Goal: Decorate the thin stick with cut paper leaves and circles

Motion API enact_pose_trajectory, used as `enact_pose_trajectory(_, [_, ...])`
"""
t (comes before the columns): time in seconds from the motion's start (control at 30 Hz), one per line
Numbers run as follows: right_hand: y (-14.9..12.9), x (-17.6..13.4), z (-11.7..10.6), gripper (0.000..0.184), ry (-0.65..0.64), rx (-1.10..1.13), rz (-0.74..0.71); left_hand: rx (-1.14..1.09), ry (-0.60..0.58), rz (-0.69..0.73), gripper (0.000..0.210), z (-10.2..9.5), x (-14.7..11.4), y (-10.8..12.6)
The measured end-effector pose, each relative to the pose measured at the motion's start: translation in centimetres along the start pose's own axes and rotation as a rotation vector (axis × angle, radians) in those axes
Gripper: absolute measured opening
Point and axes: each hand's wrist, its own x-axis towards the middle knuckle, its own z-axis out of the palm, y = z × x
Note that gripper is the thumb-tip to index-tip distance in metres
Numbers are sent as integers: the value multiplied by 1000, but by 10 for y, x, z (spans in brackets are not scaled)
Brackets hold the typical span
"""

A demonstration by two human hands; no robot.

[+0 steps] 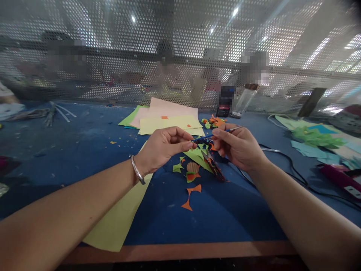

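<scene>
The blue strip [202, 139] is stretched between the two hands, above the middle of the table [239, 218] and a little beyond the scissors [214, 167]. The left hand [170, 145] pinches its left end, thumb tip and forefinger brought together with hardly any gap. The right hand [239, 146] has its thumb and fingers closed about the right end; a slim, dark length shows past these fingers on the far side, and whether it is the same strip I cannot tell.

The strip looks very light and narrow, so fingertips should be enough to carry it. It runs nearly straight between the hands, which may come from stiffness or only from being held at both ends. What it is made of is too blurred to settle; if paper, it would crease under a hard pinch and tear under a sharp pull. I judge it more likely to bend than to slip. The best hold seems to be lightly at each end, leaving the middle free.

Below it lie green scraps [177, 166], a round wooden disc [193, 168] and, nearer, an orange scrap [189, 197]. A yellow sheet [126, 214] lies near left, partly under the left forearm.
</scene>
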Motion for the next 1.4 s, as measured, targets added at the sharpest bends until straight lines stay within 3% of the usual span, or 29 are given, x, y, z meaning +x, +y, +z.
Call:
enact_pose_trajectory(0.37, [1, 1, -4, 29, -46, -26, -69, -16, -31, 35, 44, 1, -1, 8])
enact_pose_trajectory(0.93, [5, 1, -6, 22, -108, -25, -27, 74, 20, -74, 22, -2, 4, 2])
enact_pose_trajectory(1.4, [7, 2, -8, 28, -176, -67, 52, 54, 6, -141, 26, -4, 5, -2])
